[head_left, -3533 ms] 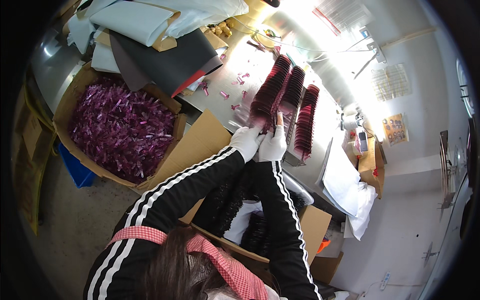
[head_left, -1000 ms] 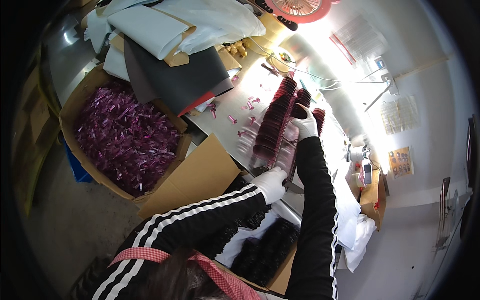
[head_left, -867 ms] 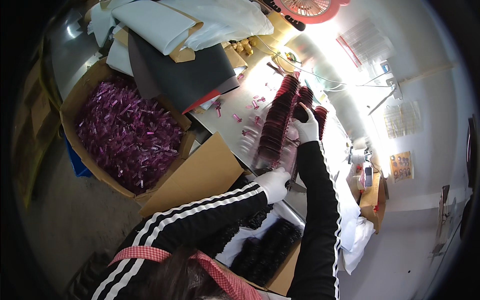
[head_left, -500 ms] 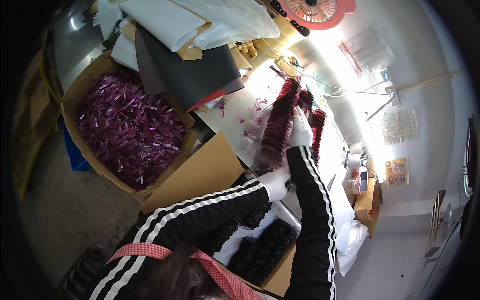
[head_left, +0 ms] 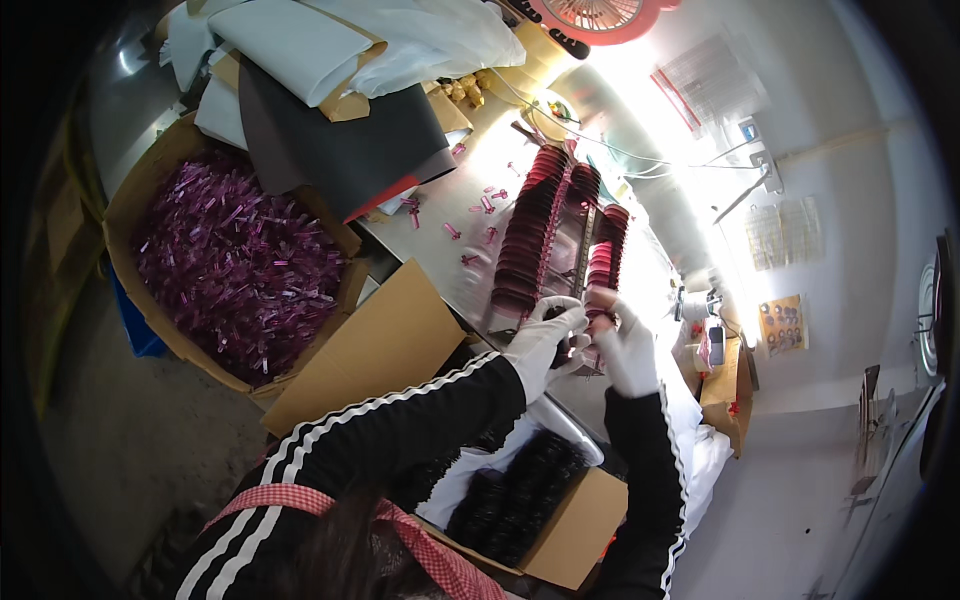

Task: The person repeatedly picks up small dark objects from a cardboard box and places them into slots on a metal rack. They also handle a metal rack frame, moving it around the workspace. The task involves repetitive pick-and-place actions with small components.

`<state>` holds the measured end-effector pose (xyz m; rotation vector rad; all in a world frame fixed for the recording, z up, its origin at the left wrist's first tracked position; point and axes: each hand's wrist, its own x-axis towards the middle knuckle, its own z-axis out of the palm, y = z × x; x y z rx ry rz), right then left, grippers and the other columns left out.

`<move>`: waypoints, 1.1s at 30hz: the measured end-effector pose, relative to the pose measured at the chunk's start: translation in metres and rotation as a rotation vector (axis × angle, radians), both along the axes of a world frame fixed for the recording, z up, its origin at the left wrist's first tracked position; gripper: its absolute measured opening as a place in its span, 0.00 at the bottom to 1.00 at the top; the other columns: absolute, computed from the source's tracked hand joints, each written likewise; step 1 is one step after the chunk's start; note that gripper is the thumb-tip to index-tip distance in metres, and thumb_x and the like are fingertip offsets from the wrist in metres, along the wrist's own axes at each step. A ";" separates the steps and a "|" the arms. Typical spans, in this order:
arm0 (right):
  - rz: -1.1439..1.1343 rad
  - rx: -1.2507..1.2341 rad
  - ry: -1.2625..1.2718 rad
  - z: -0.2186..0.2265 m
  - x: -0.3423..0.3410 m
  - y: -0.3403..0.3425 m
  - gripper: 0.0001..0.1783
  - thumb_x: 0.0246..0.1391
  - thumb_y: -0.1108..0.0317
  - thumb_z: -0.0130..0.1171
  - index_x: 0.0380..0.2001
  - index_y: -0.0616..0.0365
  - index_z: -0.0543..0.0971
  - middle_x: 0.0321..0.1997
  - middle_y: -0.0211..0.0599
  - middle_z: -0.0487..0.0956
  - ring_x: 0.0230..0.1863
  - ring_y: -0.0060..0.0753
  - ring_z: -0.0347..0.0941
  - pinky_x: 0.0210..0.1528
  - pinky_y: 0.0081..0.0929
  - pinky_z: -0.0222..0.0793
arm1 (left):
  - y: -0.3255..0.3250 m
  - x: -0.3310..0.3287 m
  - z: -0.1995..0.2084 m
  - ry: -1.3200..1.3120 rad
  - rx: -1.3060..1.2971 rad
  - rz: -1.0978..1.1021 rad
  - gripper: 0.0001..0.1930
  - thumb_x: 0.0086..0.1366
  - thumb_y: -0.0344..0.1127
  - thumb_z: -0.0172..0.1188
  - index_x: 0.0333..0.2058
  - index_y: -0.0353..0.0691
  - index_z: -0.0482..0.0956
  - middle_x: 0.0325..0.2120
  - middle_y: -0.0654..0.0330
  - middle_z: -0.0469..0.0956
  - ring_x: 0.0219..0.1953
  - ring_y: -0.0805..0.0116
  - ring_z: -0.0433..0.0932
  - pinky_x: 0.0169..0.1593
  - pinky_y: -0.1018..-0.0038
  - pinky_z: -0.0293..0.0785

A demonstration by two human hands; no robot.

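My left hand (head_left: 540,348), in a white glove, is closed with its fingers bent round something small and dark, mostly hidden. Facing it, my right hand (head_left: 628,350) wears a white glove with bare fingertips; its fingers are pinched, and what they hold cannot be made out. Both hands meet over the near end of long rows of thin, dark red rounded pieces. The longest row (head_left: 527,235) stands on the left, a shorter row (head_left: 609,245) on the right. Several small pink translucent pieces (head_left: 452,231) lie loose on the metal table (head_left: 425,255).
A large cardboard box (head_left: 120,235) full of purple-pink translucent pieces (head_left: 240,265) stands at left. Below my arms, another carton (head_left: 575,530) holds black stacked pieces (head_left: 520,500). Dark sheets (head_left: 340,150) and a pink fan (head_left: 600,15) are at the far side.
My right hand has come back toward me from between the rows, and now meets my left hand at their near end. The whole view has shifted slightly.
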<state>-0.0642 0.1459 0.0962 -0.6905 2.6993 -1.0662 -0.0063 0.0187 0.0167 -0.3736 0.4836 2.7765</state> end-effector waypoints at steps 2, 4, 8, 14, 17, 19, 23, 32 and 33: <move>-0.126 -0.029 0.081 0.005 -0.028 -0.010 0.18 0.61 0.72 0.53 0.53 0.67 0.75 0.51 0.43 0.80 0.51 0.26 0.75 0.54 0.23 0.69 | 0.000 0.004 0.000 0.062 -0.225 -0.049 0.09 0.64 0.34 0.61 0.42 0.47 0.74 0.31 0.67 0.77 0.31 0.80 0.75 0.31 0.78 0.74; -0.099 -0.216 0.067 -0.020 -0.080 -0.005 0.22 0.59 0.74 0.54 0.57 0.67 0.71 0.53 0.44 0.78 0.51 0.26 0.75 0.54 0.21 0.70 | 0.011 0.003 -0.022 0.341 -0.806 -0.056 0.11 0.61 0.34 0.62 0.42 0.43 0.74 0.32 0.64 0.78 0.32 0.76 0.77 0.36 0.75 0.76; -0.086 -0.068 0.120 -0.072 -0.196 -0.015 0.47 0.52 0.69 0.65 0.68 0.72 0.51 0.56 0.52 0.74 0.48 0.31 0.75 0.53 0.23 0.70 | 0.018 0.011 -0.032 0.438 -1.476 -0.047 0.17 0.61 0.34 0.53 0.48 0.37 0.73 0.52 0.46 0.72 0.51 0.47 0.75 0.55 0.62 0.71; -0.028 -0.075 0.363 -0.099 -0.283 -0.033 0.54 0.35 0.73 0.75 0.65 0.73 0.57 0.51 0.50 0.76 0.44 0.29 0.77 0.49 0.22 0.73 | -0.011 -0.005 -0.016 0.618 -1.547 -0.472 0.22 0.57 0.34 0.53 0.51 0.37 0.74 0.49 0.48 0.73 0.52 0.49 0.75 0.56 0.63 0.71; 0.045 -0.344 -0.220 -0.075 -0.253 -0.058 0.39 0.37 0.81 0.68 0.58 0.64 0.71 0.47 0.39 0.79 0.39 0.23 0.77 0.41 0.19 0.76 | -0.015 -0.010 -0.027 0.654 -1.514 -0.469 0.23 0.57 0.32 0.52 0.52 0.36 0.74 0.49 0.49 0.73 0.52 0.49 0.74 0.57 0.64 0.70; 0.069 -0.419 -0.303 -0.078 -0.254 -0.048 0.39 0.38 0.82 0.67 0.59 0.63 0.70 0.47 0.37 0.79 0.41 0.23 0.76 0.45 0.20 0.75 | -0.015 -0.013 -0.026 0.715 -1.497 -0.504 0.23 0.56 0.32 0.53 0.52 0.36 0.74 0.49 0.49 0.74 0.52 0.49 0.75 0.56 0.64 0.70; 0.044 -0.223 -0.032 -0.084 -0.239 -0.059 0.40 0.41 0.78 0.69 0.62 0.64 0.68 0.50 0.39 0.79 0.50 0.26 0.73 0.55 0.23 0.69 | -0.019 -0.017 -0.027 0.786 -1.480 -0.536 0.21 0.55 0.31 0.54 0.49 0.35 0.75 0.46 0.49 0.74 0.50 0.49 0.76 0.53 0.64 0.72; -0.253 0.092 0.626 -0.122 -0.208 -0.093 0.31 0.51 0.74 0.57 0.62 0.51 0.70 0.48 0.49 0.81 0.46 0.45 0.79 0.50 0.35 0.73 | -0.015 -0.016 -0.035 0.834 -1.540 -0.551 0.22 0.55 0.31 0.55 0.51 0.35 0.74 0.46 0.48 0.74 0.49 0.50 0.77 0.52 0.64 0.73; -0.307 0.114 0.640 -0.126 -0.214 -0.088 0.31 0.52 0.76 0.54 0.61 0.51 0.70 0.49 0.48 0.80 0.47 0.49 0.78 0.51 0.37 0.73 | -0.014 -0.015 -0.032 0.853 -1.542 -0.541 0.23 0.55 0.31 0.55 0.51 0.35 0.74 0.47 0.48 0.74 0.49 0.50 0.76 0.52 0.64 0.73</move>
